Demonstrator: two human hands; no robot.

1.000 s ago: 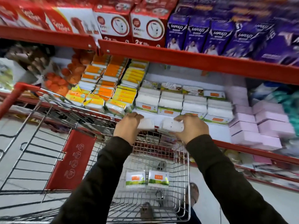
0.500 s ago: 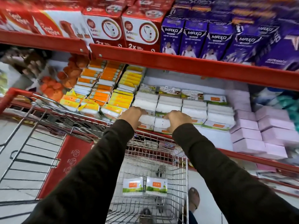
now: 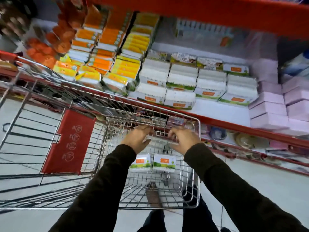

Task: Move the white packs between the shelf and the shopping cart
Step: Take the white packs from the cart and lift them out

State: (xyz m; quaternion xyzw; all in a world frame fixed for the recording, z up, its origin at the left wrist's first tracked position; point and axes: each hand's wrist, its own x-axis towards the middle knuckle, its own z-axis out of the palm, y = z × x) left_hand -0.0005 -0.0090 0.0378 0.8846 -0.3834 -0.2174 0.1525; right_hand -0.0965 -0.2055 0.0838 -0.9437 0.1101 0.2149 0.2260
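Observation:
Two white packs, one (image 3: 140, 162) beside the other (image 3: 164, 162), lie side by side on the bottom of the wire shopping cart (image 3: 198, 164). Just above them, inside the cart's far end, are my left hand (image 3: 137, 138) and my right hand (image 3: 183, 138), both holding nothing, with fingers loosely curled and apart. On the red-edged shelf (image 3: 234, 125) beyond the cart stand rows of stacked white packs (image 3: 210, 84). Two more white packs (image 3: 179, 99) sit at the front of the left rows, near the shelf edge.
Orange and yellow packs (image 3: 123, 69) fill the shelf to the left of the white ones, pink boxes (image 3: 270, 108) the right. A red upper shelf (image 3: 200, 12) overhangs. The cart's red child-seat flap (image 3: 70, 141) is at left. My feet (image 3: 153, 195) show through the cart floor.
My hands each carried a white pack to the shelf, set them at the front of the left rows, and have drawn back empty over the cart. The view has tilted downward.

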